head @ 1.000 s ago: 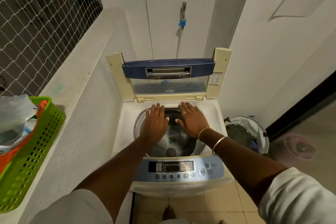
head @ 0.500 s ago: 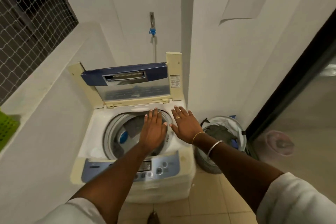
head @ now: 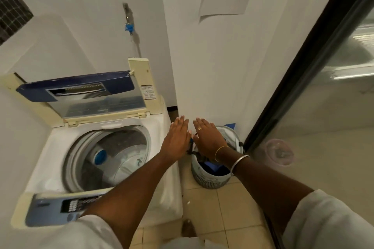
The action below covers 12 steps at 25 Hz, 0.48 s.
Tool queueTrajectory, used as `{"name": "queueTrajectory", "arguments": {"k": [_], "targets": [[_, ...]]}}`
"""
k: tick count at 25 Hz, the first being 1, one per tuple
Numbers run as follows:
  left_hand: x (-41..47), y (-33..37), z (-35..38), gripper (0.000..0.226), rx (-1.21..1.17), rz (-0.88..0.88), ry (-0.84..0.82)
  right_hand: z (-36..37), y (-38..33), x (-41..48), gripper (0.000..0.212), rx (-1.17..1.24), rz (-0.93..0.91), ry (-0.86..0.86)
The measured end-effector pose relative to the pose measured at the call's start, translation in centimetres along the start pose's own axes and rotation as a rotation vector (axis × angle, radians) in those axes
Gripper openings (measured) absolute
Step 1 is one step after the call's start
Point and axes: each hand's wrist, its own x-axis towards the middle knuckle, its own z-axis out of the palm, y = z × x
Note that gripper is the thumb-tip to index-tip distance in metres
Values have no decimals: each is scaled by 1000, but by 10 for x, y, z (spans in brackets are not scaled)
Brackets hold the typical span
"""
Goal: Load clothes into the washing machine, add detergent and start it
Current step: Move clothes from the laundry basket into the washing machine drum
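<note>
White top-load washing machine [head: 58,139], lid up. Blue clothes [head: 212,167] in the grey round laundry basket [head: 210,179] on the floor beside it. Left hand [head: 177,137] and right hand [head: 208,139] hover above, fingers straight, grip released.

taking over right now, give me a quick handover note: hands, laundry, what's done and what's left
Left hand: open, fingers straight, holding nothing, above the left rim of the laundry basket.
Right hand: open, holding nothing, over the basket's mouth.
Washing machine: left of the basket, lid raised; the drum shows no clothes.
Clothes: blue and dark fabric in the basket.
Done: lid open.
Left: move the clothes into the drum, add detergent (none in view), close the lid, start at the control panel.
</note>
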Motion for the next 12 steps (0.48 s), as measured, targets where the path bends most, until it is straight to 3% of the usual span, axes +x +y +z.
{"name": "queueTrajectory", "arguments": {"k": [3,5,7,12], "targets": [[34,1,35,52,-115,38,-81,7,43,12,64,23,28,-9],[51,3,63,38,-149,62,-147,20,73,20,66,21,61,-56],[69,6,90,28,-207,-1,-197,34,104,32,66,69,135,-88],[121,17,152,31,-318,-184,-197,89,179,75,67,110,116,-231]]}}
